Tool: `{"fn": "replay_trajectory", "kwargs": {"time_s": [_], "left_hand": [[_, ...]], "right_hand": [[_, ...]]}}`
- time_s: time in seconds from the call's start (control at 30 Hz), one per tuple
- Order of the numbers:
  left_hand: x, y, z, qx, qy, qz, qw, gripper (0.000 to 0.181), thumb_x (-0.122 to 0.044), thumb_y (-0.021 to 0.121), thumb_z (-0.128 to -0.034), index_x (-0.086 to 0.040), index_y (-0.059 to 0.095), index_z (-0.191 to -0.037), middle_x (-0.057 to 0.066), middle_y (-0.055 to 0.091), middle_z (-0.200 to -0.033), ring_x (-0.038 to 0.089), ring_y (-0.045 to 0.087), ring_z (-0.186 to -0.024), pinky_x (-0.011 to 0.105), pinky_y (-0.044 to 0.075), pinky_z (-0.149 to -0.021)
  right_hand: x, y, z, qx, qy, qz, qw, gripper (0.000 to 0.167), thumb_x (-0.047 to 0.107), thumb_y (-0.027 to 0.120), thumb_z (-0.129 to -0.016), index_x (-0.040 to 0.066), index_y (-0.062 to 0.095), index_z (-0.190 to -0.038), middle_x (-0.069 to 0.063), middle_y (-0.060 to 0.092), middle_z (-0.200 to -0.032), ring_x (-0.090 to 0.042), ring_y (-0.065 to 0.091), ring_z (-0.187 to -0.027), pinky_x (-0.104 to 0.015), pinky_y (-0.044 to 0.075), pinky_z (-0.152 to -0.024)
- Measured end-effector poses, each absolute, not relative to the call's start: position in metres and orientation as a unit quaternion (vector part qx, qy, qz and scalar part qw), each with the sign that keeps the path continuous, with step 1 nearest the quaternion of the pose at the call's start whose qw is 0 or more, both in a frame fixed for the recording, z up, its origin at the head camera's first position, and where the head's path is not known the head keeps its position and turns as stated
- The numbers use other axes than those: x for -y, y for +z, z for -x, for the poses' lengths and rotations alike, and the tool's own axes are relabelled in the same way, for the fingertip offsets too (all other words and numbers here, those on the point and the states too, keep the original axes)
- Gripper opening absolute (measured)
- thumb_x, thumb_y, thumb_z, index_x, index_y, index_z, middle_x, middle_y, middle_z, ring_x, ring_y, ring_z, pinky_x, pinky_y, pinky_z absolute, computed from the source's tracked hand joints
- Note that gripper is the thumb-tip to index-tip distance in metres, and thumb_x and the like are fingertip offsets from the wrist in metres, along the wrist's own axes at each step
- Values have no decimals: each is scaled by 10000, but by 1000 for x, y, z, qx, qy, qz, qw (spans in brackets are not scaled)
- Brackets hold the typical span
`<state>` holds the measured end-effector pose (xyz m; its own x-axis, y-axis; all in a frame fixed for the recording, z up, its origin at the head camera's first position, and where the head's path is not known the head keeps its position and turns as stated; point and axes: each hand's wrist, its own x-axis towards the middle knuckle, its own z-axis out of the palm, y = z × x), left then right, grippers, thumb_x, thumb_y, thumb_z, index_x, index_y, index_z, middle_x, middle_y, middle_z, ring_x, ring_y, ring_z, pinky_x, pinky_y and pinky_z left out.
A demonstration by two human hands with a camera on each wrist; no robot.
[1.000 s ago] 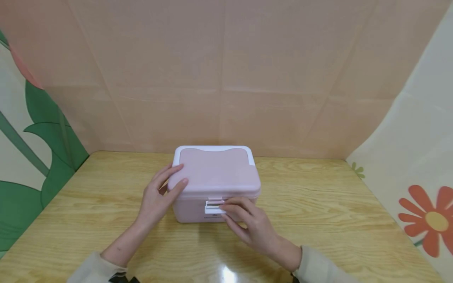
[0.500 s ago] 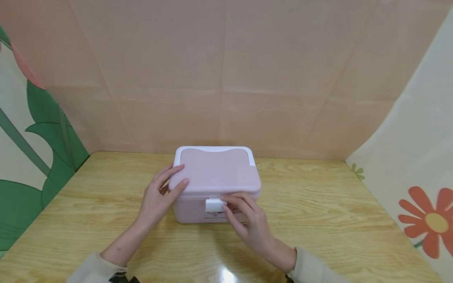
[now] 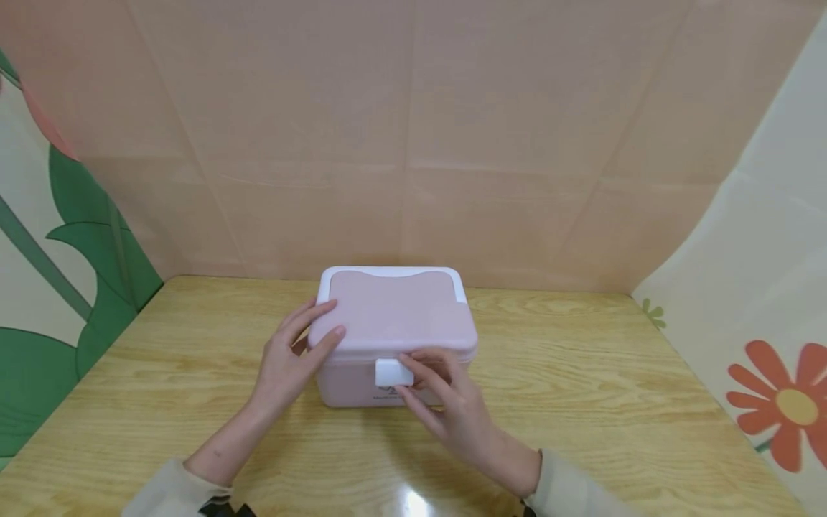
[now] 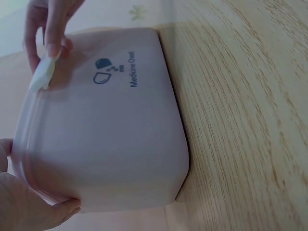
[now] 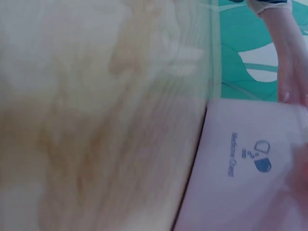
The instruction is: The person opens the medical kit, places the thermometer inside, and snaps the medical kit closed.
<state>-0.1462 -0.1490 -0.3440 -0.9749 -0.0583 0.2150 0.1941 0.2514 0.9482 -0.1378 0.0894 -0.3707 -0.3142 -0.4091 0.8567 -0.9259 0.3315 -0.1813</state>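
Observation:
A pale pink medicine chest with a white-trimmed lid stands on the table. Its front, printed "Medicine Chest", shows in the left wrist view. My left hand rests on the chest's left front corner, its thumb and index finger extended on the lid. At the front, the thumb and fingers of my right hand pinch the right edge of the white latch. The latch stands out from the front in the left wrist view; whether it is fastened I cannot tell. The lid is down.
The wood-grain table extends to both sides of the chest. A plain pinkish backdrop rises right behind it. Printed panels with green leaves and a red flower flank the table.
The latch has swung from a position showing a slot above its flap to one showing a flat white face. My right fingers have shifted slightly with it. The left hand has stayed put.

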Motion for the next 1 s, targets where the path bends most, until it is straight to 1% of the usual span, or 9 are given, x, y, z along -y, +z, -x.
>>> {"fn": "replay_trajectory", "kwargs": {"time_s": [0.13, 0.23, 0.4, 0.6, 0.9, 1.0], "left_hand": [[149, -344, 146, 785, -610, 43, 103, 452, -301, 697, -884, -189, 599, -1310, 94, 331, -1526, 309, 357, -1380, 443, 365, -1094], [150, -343, 146, 785, -609, 44, 104, 451, -299, 697, -883, -184, 601, -1309, 102, 333, -1525, 308, 361, -1377, 445, 370, -1091], [150, -343, 146, 787, -607, 46, 103, 451, -300, 697, -883, -187, 600, -1309, 105, 335, -1524, 305, 363, -1376, 454, 371, -1088], [150, -342, 146, 786, -608, 46, 103, 451, -294, 697, -884, -187, 599, -1311, 91, 336, -1524, 303, 356, -1380, 461, 365, -1092], [149, -342, 147, 785, -610, 42, 101, 450, -285, 702, -880, -181, 602, -1307, 85, 337, -1525, 297, 350, -1384, 463, 359, -1098], [148, -342, 147, 789, -605, 41, 101, 453, -284, 703, -880, -180, 601, -1309, 94, 334, -1525, 302, 351, -1383, 456, 362, -1095]], "right_hand": [[-93, -364, 143, 732, 255, -485, 405, 321, 195, 577, -961, -44, 655, -1160, -146, 582, -1054, -188, 632, -837, -168, 540, -745], [-96, -360, 147, 725, 190, -504, 429, 312, 199, 556, -975, -33, 664, -1154, -127, 613, -1041, -194, 617, -860, -234, 541, -762], [-97, -355, 148, 718, 122, -521, 445, 307, 184, 523, -990, -31, 650, -1169, -107, 637, -1048, -224, 610, -905, -306, 527, -803], [-96, -355, 149, 717, 90, -518, 458, 302, 180, 513, -991, -30, 652, -1158, -99, 638, -1041, -215, 604, -900, -286, 521, -810], [-97, -361, 164, 651, 56, -538, 533, 254, 156, 548, -969, -36, 697, -1045, -116, 677, -994, -204, 622, -841, -256, 533, -763], [-98, -362, 167, 637, 42, -541, 548, 238, 141, 548, -964, -26, 706, -1025, -119, 686, -987, -200, 631, -834, -251, 537, -762]]}}
